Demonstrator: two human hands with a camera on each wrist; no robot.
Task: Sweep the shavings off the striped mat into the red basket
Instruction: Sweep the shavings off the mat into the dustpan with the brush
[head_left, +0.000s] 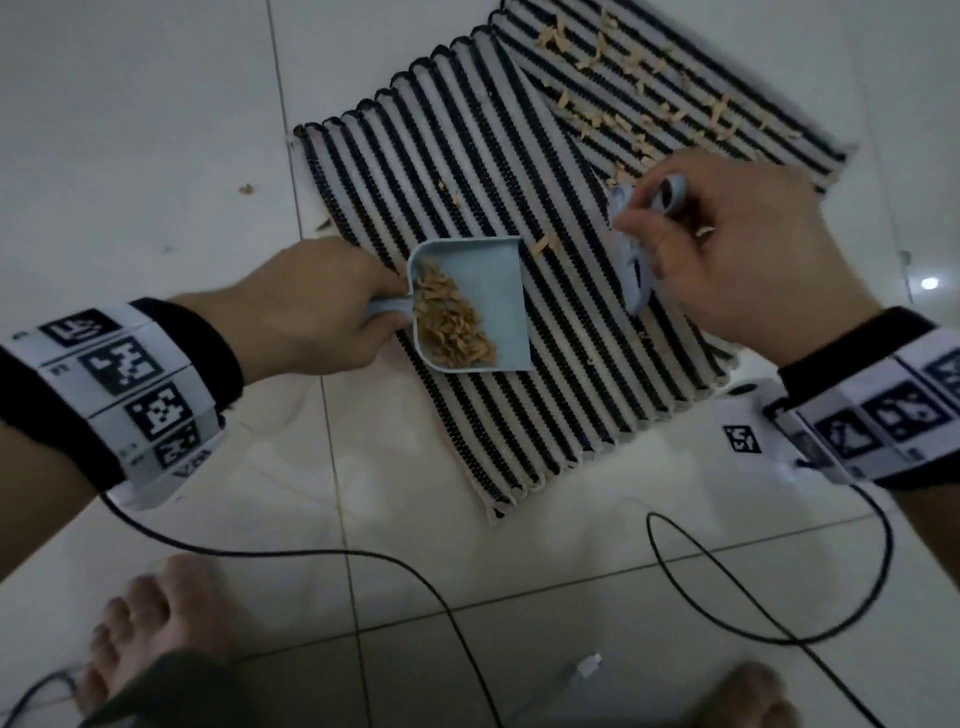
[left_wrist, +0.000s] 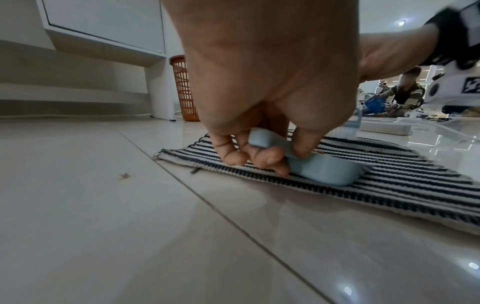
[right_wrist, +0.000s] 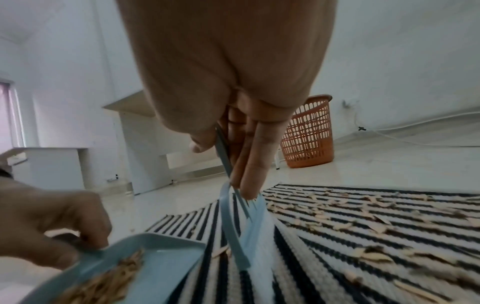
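A black-and-white striped mat (head_left: 467, 171) lies on the tiled floor, its far right part strewn with tan shavings (head_left: 613, 111). My left hand (head_left: 317, 306) grips the handle of a pale blue dustpan (head_left: 470, 304) resting on the mat (left_wrist: 389, 181), with a heap of shavings (head_left: 454, 325) inside. My right hand (head_left: 727, 254) holds a pale blue hand brush (head_left: 636, 260), bristles down on the mat (right_wrist: 337, 236) just right of the dustpan (right_wrist: 155, 267). The red basket (right_wrist: 307, 133) stands on the floor beyond the mat; in the left wrist view the basket (left_wrist: 184, 90) is half hidden by my hand.
Loose shavings (head_left: 245, 188) lie on the white floor tiles left of the mat. Black cables (head_left: 769, 603) trail over the floor near my bare feet (head_left: 156, 629). A white cabinet (left_wrist: 103, 26) stands behind the basket. Another person (left_wrist: 405, 92) sits far off.
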